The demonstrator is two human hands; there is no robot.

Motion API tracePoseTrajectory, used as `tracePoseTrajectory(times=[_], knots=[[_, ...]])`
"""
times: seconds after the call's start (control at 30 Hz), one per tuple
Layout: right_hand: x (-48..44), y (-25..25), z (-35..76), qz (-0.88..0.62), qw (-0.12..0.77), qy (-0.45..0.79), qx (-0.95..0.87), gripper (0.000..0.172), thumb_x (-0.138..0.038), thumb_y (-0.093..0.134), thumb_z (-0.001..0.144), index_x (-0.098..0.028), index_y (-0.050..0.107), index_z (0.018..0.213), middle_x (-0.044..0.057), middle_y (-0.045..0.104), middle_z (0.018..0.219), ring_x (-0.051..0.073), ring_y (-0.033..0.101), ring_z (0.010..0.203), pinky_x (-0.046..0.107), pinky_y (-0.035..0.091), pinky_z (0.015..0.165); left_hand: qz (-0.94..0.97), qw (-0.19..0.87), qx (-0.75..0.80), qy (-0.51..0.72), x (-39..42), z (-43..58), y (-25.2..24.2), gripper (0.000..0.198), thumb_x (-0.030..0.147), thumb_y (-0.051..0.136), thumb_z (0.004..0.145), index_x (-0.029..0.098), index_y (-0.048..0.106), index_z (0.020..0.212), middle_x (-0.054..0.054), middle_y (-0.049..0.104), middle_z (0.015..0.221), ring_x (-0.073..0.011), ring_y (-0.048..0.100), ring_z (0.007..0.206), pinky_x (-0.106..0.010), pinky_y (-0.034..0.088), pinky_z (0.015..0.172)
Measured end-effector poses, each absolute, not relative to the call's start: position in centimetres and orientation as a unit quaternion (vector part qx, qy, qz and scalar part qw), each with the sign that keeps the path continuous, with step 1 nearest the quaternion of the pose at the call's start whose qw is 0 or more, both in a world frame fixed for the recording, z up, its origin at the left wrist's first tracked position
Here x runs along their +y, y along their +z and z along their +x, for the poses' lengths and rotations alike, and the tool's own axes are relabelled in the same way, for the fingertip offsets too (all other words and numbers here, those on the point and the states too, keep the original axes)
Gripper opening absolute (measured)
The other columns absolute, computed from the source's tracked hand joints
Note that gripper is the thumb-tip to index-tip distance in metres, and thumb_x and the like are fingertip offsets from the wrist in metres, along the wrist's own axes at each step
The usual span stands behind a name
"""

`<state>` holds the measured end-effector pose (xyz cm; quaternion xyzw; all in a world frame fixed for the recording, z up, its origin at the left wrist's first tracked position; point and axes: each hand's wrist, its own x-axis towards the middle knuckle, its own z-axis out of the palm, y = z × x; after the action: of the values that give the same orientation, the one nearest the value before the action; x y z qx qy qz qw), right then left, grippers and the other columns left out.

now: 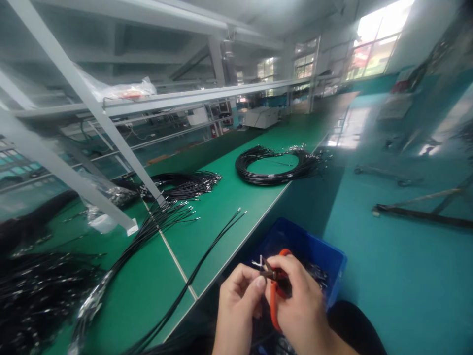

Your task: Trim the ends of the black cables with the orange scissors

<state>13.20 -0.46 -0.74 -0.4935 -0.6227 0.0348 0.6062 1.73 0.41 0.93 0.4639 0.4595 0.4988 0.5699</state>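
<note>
My right hand (301, 305) is closed around a small pair of orange-handled pliers (275, 291), held over a blue plastic bin (332, 261) below the bench edge. My left hand (236, 308) pinches a thin black cable end with metal tips (258, 265) right at the pliers' jaws. The two hands touch each other. Both are in front of the green workbench (221, 217).
A coil of black cables (275, 165) lies far on the bench. More cable bundles (177, 185) and loose black wires (48, 291) lie to the left. Two single cables (207, 256) run toward me. A white slanted rack post (92, 113) stands on the bench. Teal floor lies to the right.
</note>
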Motion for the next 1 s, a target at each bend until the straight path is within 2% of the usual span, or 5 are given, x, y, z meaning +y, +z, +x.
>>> tracePoseTrajectory(times=[0.1, 0.23, 0.4, 0.63, 1.0], knots=[[-1.1, -0.9, 13.3, -0.515, 0.598, 0.088, -0.607, 0.025, -0.011, 0.053, 0.077, -0.025, 0.054, 0.097, 0.001, 0.065, 0.078, 0.017, 0.062, 0.067, 0.026, 0.049, 0.062, 0.457, 0.549, 0.468, 0.520, 0.7, 1.2, 1.3, 0.019, 0.030, 0.066, 0.074, 0.014, 0.059, 0.068, 0.002, 0.060, 0.061, -0.0043, 0.041, 0.041, -0.015, 0.032, 0.041], [-2.3, 0.0, 13.5, -0.521, 0.567, 0.397, -0.499, 0.027, -0.020, 0.058, 0.072, -0.023, 0.055, 0.098, 0.002, 0.066, 0.080, 0.018, 0.063, 0.074, 0.026, 0.049, 0.062, 0.471, 0.540, 0.471, 0.515, 1.3, 0.5, 1.3, 0.014, 0.029, 0.064, 0.077, 0.015, 0.060, 0.077, 0.000, 0.063, 0.067, -0.0056, 0.046, 0.044, -0.017, 0.037, 0.045], [-2.6, 1.5, 13.7, -0.434, 0.441, 0.684, -0.385, 0.021, -0.025, 0.063, 0.068, -0.016, 0.053, 0.084, 0.000, 0.063, 0.060, 0.003, 0.039, 0.035, 0.017, 0.031, 0.037, 0.493, 0.508, 0.473, 0.524, 1.7, 0.6, 1.0, 0.010, 0.027, 0.062, 0.079, 0.016, 0.063, 0.079, 0.002, 0.060, 0.070, -0.0069, 0.049, 0.051, -0.018, 0.041, 0.052], [-1.7, 1.1, 13.7, -0.393, 0.428, 0.734, -0.351, 0.034, -0.039, 0.064, 0.070, -0.013, 0.050, 0.088, 0.005, 0.065, 0.064, 0.002, 0.039, 0.030, 0.015, 0.026, 0.031, 0.501, 0.506, 0.474, 0.518, 1.3, 1.4, 1.0, 0.006, 0.022, 0.067, 0.074, 0.017, 0.065, 0.073, 0.003, 0.061, 0.063, -0.0097, 0.054, 0.055, -0.019, 0.045, 0.056], [-1.2, 0.5, 13.7, -0.483, 0.408, 0.684, -0.364, 0.020, -0.024, 0.061, 0.071, -0.014, 0.055, 0.086, 0.003, 0.066, 0.067, 0.002, 0.041, 0.028, 0.015, 0.024, 0.027, 0.517, 0.500, 0.497, 0.486, 1.6, 1.5, 1.0, 0.005, 0.020, 0.067, 0.073, 0.017, 0.067, 0.069, 0.002, 0.063, 0.062, -0.0106, 0.055, 0.057, -0.016, 0.044, 0.053]])
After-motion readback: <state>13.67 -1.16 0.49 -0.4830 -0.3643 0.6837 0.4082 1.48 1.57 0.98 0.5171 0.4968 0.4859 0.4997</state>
